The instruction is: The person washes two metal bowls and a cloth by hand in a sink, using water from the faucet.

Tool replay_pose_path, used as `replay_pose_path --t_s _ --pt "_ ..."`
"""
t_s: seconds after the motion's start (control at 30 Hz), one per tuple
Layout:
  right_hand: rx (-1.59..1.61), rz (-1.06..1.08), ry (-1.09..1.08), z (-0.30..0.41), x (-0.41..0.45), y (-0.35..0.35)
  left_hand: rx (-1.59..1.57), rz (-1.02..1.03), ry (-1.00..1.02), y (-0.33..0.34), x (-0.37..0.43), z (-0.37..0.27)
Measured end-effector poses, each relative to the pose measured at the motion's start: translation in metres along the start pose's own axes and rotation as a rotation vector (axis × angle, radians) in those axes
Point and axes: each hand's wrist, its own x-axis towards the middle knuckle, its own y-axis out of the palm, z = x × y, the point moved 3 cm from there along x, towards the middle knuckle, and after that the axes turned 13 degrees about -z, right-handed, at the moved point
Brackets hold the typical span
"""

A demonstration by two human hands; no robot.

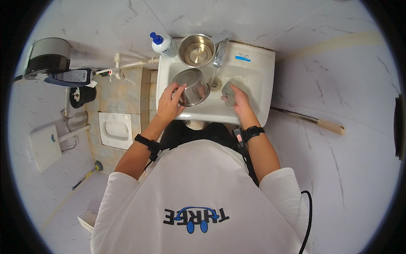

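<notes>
My left hand [170,101] grips a stainless steel pot [193,87], tipped on its side with its base towards me and the left. The pot is over the left part of a white ceramic washbasin [261,95]. In my right hand [241,101] is a crumpled grey-green cloth [229,92], held apart from the pot over the basin's right part. Water runs from the metal tap [219,57] near the drain [215,84]. A second steel pot [198,52] stands upright on the basin's back ledge, left of the tap.
A white pump bottle [165,47] with a blue top stands at the basin's back left corner. A long-handled pole [330,126] leans at the right. To the left are a squat toilet [115,130], a black bin [83,96] and a wall-mounted paper dispenser [49,57].
</notes>
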Motion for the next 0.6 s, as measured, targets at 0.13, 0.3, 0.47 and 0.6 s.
replay_pose_path --t_s 0.13,0.3,0.47,0.6 --pt "0.041 -0.078 -0.049 0.006 -0.001 -0.009 -0.035 -0.012 0.194 -0.013 0.004 -0.008" --pt "0.066 -0.113 -0.081 0.009 0.002 -0.014 -0.016 0.001 0.285 -0.030 0.011 -0.023" --pt "-0.001 -0.120 -0.138 0.015 0.000 -0.011 -0.181 -0.213 -0.390 -0.039 0.021 -0.025" --pt "-0.015 -0.037 -0.198 0.024 -0.009 0.000 -0.549 -0.313 -1.026 -0.048 0.026 -0.009"
